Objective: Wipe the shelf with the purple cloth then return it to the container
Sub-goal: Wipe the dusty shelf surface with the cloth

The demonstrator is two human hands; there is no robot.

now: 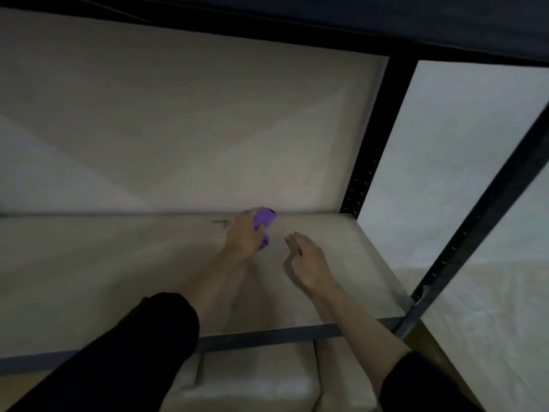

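Observation:
My left hand (pixel 244 234) grips a bunched purple cloth (pixel 263 219) and presses it on the pale shelf board (pixel 104 263) near the shelf's back edge, right of centre. Parts of the cloth poke out above and below my fingers. My right hand (pixel 307 258) hovers just to the right of it, fingers loosely spread, holding nothing. Both forearms reach in over the shelf's front rail (pixel 267 337). No container for the cloth shows clearly.
A black metal upright (pixel 371 150) bounds the shelf at the back right, and a slanted dark post (pixel 481 221) stands at the front right corner. A pale back panel (pixel 178 129) closes the rear. Beige boxes (pixel 252 382) sit on the level below.

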